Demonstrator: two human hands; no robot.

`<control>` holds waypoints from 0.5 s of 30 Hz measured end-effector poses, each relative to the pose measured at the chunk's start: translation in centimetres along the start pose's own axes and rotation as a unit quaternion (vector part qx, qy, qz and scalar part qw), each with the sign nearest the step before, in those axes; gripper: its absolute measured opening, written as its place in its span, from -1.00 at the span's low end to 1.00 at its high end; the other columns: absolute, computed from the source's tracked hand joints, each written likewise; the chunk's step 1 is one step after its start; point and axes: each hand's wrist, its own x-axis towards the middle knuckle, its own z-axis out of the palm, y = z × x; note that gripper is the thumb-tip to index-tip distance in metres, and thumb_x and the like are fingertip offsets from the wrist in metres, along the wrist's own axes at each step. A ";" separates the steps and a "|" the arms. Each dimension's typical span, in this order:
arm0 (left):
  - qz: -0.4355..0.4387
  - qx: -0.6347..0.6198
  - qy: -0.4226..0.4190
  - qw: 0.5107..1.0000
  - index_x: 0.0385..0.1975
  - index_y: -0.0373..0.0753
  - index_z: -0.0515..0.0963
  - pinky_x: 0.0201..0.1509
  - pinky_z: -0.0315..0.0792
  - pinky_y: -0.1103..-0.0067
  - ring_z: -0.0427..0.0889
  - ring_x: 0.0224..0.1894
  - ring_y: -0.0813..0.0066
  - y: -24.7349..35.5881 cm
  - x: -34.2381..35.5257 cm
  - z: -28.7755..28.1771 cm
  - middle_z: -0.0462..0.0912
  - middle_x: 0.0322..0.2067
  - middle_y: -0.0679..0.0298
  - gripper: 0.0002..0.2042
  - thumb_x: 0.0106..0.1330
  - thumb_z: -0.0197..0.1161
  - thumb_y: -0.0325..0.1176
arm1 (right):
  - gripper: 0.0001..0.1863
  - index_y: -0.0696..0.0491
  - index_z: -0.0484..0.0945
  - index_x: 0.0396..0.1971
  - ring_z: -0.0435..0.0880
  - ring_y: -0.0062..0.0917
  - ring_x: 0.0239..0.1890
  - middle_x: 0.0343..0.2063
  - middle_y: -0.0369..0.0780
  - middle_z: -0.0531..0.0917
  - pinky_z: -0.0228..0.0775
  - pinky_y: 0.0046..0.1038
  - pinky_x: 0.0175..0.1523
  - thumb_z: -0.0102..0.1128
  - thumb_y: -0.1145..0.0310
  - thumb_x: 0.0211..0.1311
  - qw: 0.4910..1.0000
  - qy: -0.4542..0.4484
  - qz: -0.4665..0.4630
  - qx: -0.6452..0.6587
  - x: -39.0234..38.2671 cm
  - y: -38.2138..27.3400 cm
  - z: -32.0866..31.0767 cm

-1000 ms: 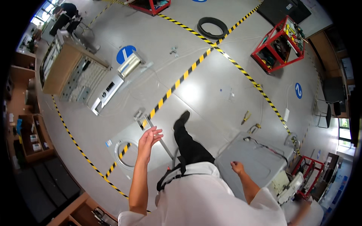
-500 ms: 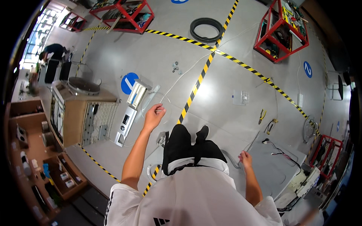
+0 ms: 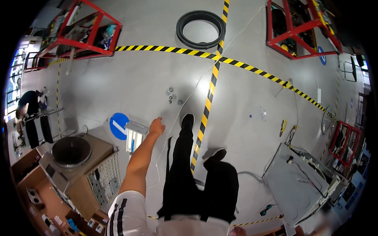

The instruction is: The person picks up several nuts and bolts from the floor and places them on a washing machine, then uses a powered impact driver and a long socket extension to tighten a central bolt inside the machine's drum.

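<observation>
My left hand (image 3: 157, 126) is stretched out ahead over the floor, with its fingers loosely bent and nothing visible in them. It is nearest to a white drawer-like housing (image 3: 136, 128), whose right side my forearm partly hides. A thin white cord (image 3: 190, 95) runs along the floor just right of this hand, apart from it. Only a small piece of my right hand (image 3: 238, 232) shows at the lower edge; its fingers are hidden. My legs are in mid-stride.
A black rubber ring (image 3: 180, 29) lies ahead, by crossing striped tape (image 3: 173, 48). Red tool carts (image 3: 114, 37) stand on both far sides. A grey metal cabinet (image 3: 293, 185) and pliers (image 3: 283, 128) are right. Another person (image 3: 29, 104) bends over at far left.
My view has shifted forward and my legs have stepped apart. My left hand has come away from the cord to the drawer housing; my right hand has dropped almost out of view.
</observation>
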 end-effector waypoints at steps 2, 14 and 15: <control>0.014 0.036 0.011 0.999 0.05 -0.27 0.26 0.02 0.39 0.37 0.48 -0.07 0.14 -2.8 5.4 2.4 0.51 -0.18 0.05 -0.44 0.01 0.27 -0.36 | -0.74 0.02 0.43 -0.43 0.21 -0.54 -0.71 -0.68 -0.30 0.33 0.15 -0.50 -0.65 -0.10 0.16 0.31 0.978 0.110 0.131 0.122 -3.4 1.4 3.5; -0.019 0.016 0.028 0.999 0.19 0.15 0.09 -0.01 0.41 0.26 0.46 -0.10 -0.07 -5.4 29.8 17.7 0.21 0.02 0.05 -0.31 0.05 0.22 -0.44 | -0.77 0.00 0.44 -0.46 0.27 -0.62 -0.68 -0.67 -0.33 0.35 0.13 -0.57 -0.64 -0.05 0.18 0.29 0.946 0.305 0.109 0.002 6.4 -8.5 21.8; -0.006 0.016 0.062 0.998 0.17 0.13 0.13 -0.02 0.41 0.26 0.47 -0.11 -0.06 -5.7 30.7 18.1 0.22 0.01 0.07 -0.34 0.05 0.24 -0.43 | -0.77 0.00 0.44 -0.46 0.27 -0.62 -0.68 -0.67 -0.33 0.35 0.13 -0.57 -0.64 -0.05 0.18 0.29 0.943 0.313 0.112 0.000 6.9 -8.2 22.1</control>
